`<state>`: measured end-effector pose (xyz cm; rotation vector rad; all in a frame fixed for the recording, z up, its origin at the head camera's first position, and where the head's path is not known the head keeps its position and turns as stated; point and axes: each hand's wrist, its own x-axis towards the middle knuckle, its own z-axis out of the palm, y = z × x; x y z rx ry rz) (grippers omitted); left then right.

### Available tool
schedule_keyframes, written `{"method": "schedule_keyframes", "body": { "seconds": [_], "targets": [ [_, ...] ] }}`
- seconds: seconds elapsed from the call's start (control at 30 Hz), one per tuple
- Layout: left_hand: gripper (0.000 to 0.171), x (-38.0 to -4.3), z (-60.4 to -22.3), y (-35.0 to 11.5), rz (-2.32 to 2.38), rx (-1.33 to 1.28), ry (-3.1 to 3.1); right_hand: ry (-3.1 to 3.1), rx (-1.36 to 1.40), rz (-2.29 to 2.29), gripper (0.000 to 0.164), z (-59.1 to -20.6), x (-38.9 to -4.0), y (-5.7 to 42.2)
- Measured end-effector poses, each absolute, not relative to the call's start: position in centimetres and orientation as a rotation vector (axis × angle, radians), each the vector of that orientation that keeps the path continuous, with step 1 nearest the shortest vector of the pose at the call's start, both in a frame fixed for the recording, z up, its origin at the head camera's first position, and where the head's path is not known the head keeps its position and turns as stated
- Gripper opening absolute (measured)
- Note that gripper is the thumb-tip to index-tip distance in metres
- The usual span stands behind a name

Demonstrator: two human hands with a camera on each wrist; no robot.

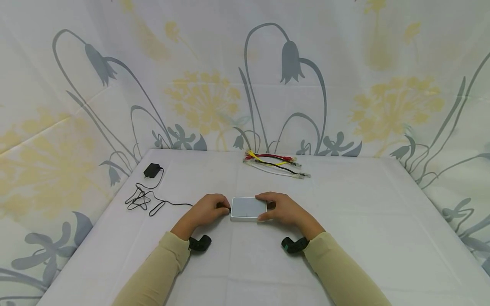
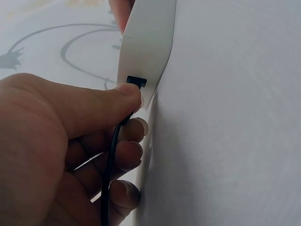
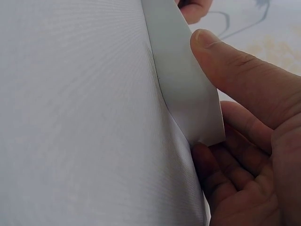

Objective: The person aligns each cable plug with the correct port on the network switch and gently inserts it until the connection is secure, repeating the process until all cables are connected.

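Note:
A flat white electronic box (image 1: 249, 208) with a pale grey top lies on the table between both hands. My left hand (image 1: 208, 210) is at its left end, pinching the plug of a thin black power cable (image 2: 109, 174) between thumb and fingers. That plug meets a dark socket (image 2: 137, 81) in the box's side wall; how deep it sits is hidden by the thumb. My right hand (image 1: 285, 211) grips the box's right end, its thumb along the near side and fingers around the far corner, as the right wrist view also shows the box's plain wall (image 3: 188, 80).
The black cable runs left in loose loops (image 1: 139, 199) to a black power adapter (image 1: 152, 170) near the table's left edge. Behind the box lies a bundle of short yellow, red, black and white network cables (image 1: 273, 163). A patterned cloth (image 1: 206, 102) hangs behind the white-covered table (image 1: 363, 212).

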<state>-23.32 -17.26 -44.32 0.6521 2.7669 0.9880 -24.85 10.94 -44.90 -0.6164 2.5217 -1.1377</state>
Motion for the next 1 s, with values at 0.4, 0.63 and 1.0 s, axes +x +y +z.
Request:
{"method": "schedule_keyframes", "body": {
  "seconds": [0.4,0.63,1.0],
  "targets": [
    [0.005,-23.4,-44.0,-16.8,0.943,0.654,2.807,2.516,-0.619,-1.161,0.070,-44.6,-24.8,11.0],
    [0.005,-23.3,-43.9,-16.5,0.834,0.672,2.875,2.529,-0.638,-1.149,0.069,-44.6,-24.8,11.1],
    [0.005,-22.9,-43.5,-16.1,0.763,0.713,2.868,2.534,-0.670,-1.159,0.069,-45.1,-24.7,11.2]
  ]
}}
